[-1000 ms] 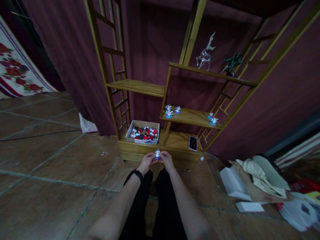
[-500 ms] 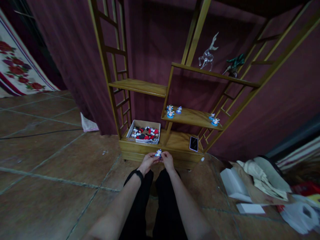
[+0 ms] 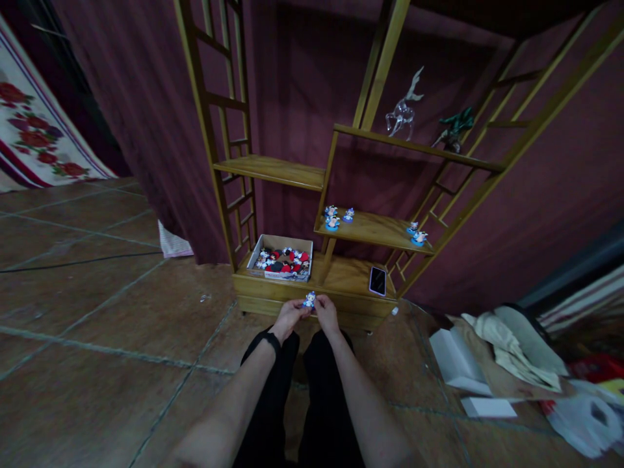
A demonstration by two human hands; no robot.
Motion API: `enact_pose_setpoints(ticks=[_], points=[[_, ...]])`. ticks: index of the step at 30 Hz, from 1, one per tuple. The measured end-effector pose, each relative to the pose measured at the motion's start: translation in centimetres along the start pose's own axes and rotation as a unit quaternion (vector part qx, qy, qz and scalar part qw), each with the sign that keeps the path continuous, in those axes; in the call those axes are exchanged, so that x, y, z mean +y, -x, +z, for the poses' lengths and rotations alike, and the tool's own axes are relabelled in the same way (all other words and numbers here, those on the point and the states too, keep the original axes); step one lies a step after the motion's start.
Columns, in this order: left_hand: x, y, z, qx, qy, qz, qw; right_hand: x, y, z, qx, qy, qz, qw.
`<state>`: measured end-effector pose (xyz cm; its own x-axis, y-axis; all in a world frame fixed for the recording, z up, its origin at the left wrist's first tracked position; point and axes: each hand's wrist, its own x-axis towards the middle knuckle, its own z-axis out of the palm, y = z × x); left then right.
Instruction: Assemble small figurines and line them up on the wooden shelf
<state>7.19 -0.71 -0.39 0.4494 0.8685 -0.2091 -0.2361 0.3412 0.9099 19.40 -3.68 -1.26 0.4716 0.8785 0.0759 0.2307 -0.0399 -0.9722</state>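
Observation:
Between my two hands, in front of the wooden shelf unit, is a small purple-and-white figurine (image 3: 309,299). My left hand (image 3: 291,315) pinches it from the left, with a dark band on that wrist. From the right, the fingers of my right hand (image 3: 325,310) are closed on its other side. Beyond my hands, an open cardboard box (image 3: 287,275) on the low shelf holds several red, black and white figurines (image 3: 292,262). On the middle shelf (image 3: 375,229) stand similar figurines: a group at the left end, including a purple one (image 3: 348,215), and two blue ones (image 3: 419,238) at the right.
A phone (image 3: 377,281) lies on the low shelf at right. A clear deer ornament (image 3: 402,117) and a green ornament (image 3: 455,129) stand higher up. White boxes (image 3: 458,361), cloth and a plastic bag (image 3: 587,419) lie on the floor at right.
Both hands stay almost in place, still holding the purple-and-white figurine. The camera view has shifted very slightly.

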Motion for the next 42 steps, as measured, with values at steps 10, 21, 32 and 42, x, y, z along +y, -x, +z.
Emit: enact_pose_setpoints(ticks=[10, 21, 32, 42], points=[[-0.3, 0.5, 0.6, 0.069, -0.009, 0.029, 0.997, 1.7, -0.8, 0.3, -0.048, -0.115, -0.023, 0.992], [-0.8, 0.1, 0.3, 0.040, -0.004, 0.032, 0.999, 1.6, -0.8, -0.1, -0.060, -0.106, -0.023, 0.992], [-0.4, 0.2, 0.6, 0.037, -0.013, 0.034, 0.999, 1.6, -0.9, 0.1, -0.062, -0.109, -0.024, 0.992], [-0.5, -0.3, 0.6, 0.102, -0.003, 0.057, 0.993, 0.9, -0.3, 1.0, -0.020, -0.078, -0.035, 0.996]])
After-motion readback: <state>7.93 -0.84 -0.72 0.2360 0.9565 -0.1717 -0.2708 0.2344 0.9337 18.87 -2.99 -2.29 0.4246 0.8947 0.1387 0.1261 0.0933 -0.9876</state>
